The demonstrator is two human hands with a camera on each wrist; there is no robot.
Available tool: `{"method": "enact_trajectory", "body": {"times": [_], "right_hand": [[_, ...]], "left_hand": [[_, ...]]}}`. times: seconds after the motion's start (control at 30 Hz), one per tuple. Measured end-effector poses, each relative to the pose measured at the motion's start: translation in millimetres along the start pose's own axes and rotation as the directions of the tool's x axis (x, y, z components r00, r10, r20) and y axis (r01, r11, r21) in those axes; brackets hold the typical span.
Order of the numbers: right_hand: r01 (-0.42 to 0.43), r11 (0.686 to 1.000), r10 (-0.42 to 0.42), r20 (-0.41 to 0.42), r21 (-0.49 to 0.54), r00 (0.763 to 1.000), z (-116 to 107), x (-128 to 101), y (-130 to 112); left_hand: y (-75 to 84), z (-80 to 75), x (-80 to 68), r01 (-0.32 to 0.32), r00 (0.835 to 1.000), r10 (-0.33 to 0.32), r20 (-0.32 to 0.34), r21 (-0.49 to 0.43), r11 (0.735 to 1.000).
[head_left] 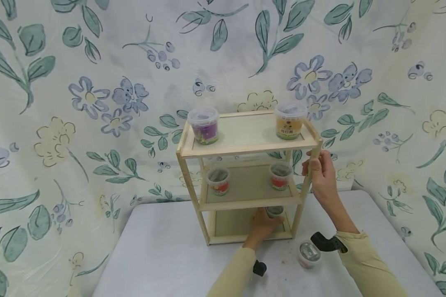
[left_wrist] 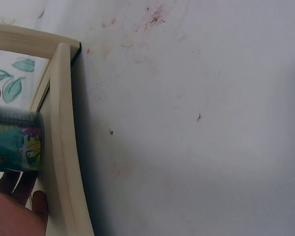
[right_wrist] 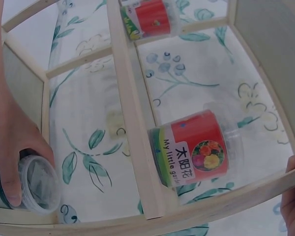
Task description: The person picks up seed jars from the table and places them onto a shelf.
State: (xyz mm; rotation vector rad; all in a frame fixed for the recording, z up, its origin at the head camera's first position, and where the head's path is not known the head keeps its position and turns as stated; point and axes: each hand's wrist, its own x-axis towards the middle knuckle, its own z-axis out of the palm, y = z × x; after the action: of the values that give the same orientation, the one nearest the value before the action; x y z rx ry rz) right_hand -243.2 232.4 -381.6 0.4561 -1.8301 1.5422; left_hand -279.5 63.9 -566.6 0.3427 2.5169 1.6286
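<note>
Left hand point(head_left: 262, 226) grips a small tub point(head_left: 274, 212), fingers curled round it, on the bottom tier of the wooden rack point(head_left: 245, 148). Right hand point(head_left: 319, 175) clasps the rack's right front post, fingers wrapped round it. Another tub point(head_left: 309, 254) stands on the table point(head_left: 163, 255), near the right wrist.

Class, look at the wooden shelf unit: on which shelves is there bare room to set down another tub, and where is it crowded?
Top shelf: bare between the purple tub and orange tub. Middle shelf: bare between its two red tubs. Bottom shelf: its right half is crowded by the left hand holding a tub.
</note>
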Motion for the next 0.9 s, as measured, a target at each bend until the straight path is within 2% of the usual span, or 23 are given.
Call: {"method": "enact_trajectory", "body": {"times": [0.5,0.7,0.9], "right_hand": [[0.018,1.0,-0.018,-0.004,0.01,1.0,1.1,1.4,0.2],[0.002,1.0,-0.002,-0.007,0.015,1.0,2.0,0.2,-0.2],[0.034,0.998,-0.033,-0.008,0.043,0.999,0.4,1.3,2.6]], "left_hand": [[-3.9,3.3,3.1,-0.016,1.0,0.017,-0.025,0.05,0.999],[-6.5,1.4,2.4,0.0,1.0,0.0,-0.008,0.037,0.999],[-7.5,-1.0,1.7,0.006,1.0,-0.005,-0.009,0.042,0.999]]}}
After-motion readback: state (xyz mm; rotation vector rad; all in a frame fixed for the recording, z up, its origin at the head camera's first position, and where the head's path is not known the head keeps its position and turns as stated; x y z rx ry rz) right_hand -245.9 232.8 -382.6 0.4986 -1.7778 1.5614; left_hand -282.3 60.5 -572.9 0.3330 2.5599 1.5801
